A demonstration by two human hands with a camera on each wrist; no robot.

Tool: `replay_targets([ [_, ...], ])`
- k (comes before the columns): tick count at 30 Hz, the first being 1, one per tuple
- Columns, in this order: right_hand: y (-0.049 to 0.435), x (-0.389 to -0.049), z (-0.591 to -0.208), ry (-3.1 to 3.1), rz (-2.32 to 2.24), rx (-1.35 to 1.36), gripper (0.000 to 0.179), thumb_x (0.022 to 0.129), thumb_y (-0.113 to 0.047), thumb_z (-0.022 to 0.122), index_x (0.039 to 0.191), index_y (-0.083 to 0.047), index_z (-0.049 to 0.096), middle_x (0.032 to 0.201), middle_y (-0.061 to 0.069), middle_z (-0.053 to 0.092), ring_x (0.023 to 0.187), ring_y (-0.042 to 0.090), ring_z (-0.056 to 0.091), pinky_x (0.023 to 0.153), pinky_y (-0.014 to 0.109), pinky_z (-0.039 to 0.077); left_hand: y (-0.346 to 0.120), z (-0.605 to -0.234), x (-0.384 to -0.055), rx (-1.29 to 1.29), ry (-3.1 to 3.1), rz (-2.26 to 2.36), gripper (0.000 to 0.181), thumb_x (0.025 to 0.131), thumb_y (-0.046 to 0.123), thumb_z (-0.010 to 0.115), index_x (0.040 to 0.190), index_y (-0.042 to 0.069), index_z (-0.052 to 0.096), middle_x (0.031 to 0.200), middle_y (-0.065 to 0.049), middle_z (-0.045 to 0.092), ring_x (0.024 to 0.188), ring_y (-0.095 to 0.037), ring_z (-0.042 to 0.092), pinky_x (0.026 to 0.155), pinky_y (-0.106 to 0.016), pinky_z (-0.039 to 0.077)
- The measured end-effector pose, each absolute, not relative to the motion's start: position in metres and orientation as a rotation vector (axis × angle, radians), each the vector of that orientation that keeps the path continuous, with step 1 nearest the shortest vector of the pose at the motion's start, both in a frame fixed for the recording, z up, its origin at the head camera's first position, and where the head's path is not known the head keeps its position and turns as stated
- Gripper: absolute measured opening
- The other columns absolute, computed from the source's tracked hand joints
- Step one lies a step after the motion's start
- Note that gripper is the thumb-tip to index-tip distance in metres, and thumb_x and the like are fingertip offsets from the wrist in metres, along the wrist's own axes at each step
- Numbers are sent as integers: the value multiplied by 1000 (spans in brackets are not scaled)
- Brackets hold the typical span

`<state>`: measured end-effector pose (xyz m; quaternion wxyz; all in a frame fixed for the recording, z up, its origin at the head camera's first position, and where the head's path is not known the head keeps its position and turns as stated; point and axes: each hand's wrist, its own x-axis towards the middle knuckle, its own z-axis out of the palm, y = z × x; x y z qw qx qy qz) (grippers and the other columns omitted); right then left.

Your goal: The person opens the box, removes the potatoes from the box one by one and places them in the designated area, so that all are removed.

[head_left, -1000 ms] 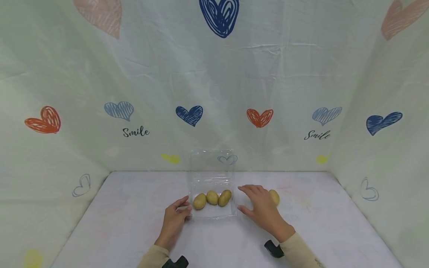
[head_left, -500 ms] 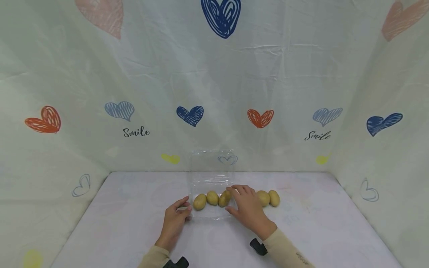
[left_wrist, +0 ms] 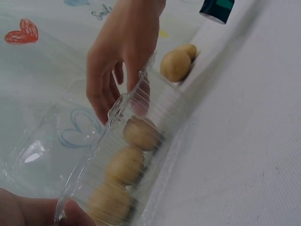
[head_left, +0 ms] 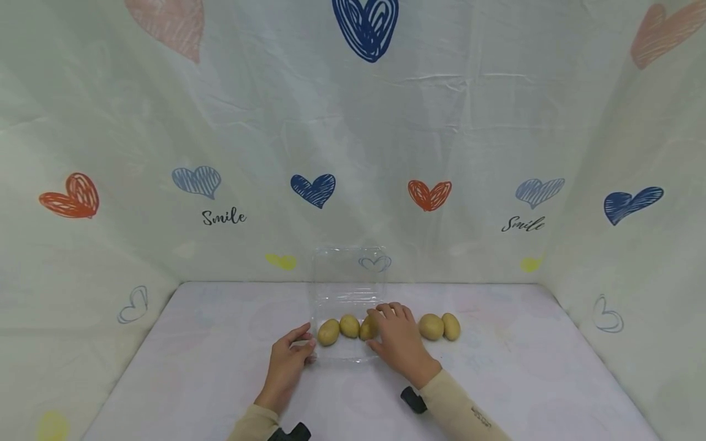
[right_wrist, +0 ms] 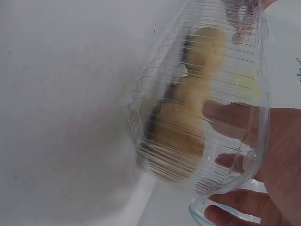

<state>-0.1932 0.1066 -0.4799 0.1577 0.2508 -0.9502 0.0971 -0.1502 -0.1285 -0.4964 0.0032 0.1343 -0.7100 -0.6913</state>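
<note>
A clear plastic clamshell box (head_left: 353,359) stands on the table with its lid (head_left: 337,269) raised at the back. Inside lie three potatoes: a left one (head_left: 328,332), a middle one (head_left: 349,326) and a right one (head_left: 366,331), partly covered by a hand. My left hand (head_left: 287,364) pinches the box's left edge between thumb and fingers. Over the box's right edge reaches my right hand (head_left: 401,343), holding nothing, its fingers spread. Through the ribbed wall in the right wrist view, the thumb (right_wrist: 228,117) shows close to the potatoes.
Two more potatoes, a rounder one (head_left: 431,327) and a slimmer one (head_left: 451,327), lie side by side on the table (head_left: 513,367) right of the box. A hanging sheet with printed hearts (head_left: 429,195) closes off the back and sides.
My right hand has moved left, from beside the potatoes on the table to over the box's right edge, uncovering the rounder loose potato. My left hand has stayed at the box.
</note>
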Motion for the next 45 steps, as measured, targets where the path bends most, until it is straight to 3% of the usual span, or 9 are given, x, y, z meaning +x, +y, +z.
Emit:
replay_targets([
  [19, 100, -197, -477, -2754, 119, 706, 49, 77, -33, 96, 114, -10, 74, 109, 9, 72, 115, 33, 60, 104, 51, 51, -129, -496, -152, 389, -2205, -2184, 49, 100, -6, 64, 146, -16, 50, 126, -25, 57, 85, -15, 61, 69, -24, 60],
  [32, 97, -198, -476, -2763, 66, 710, 49, 75, -33, 98, 110, -9, 74, 107, 10, 74, 121, 35, 60, 109, 49, 49, -128, -497, -152, 388, -2195, -2191, 50, 99, -7, 64, 145, -17, 50, 125, -25, 56, 85, -15, 60, 68, -24, 59],
  [45, 98, -198, -477, -2677, 165, 857, 42, 72, -22, 99, 106, -12, 75, 103, 5, 76, 115, 32, 62, 112, 53, 46, -129, -498, -150, 380, -2214, -2178, 50, 100, -6, 64, 146, -17, 49, 125, -25, 56, 84, -14, 60, 67, -23, 58],
])
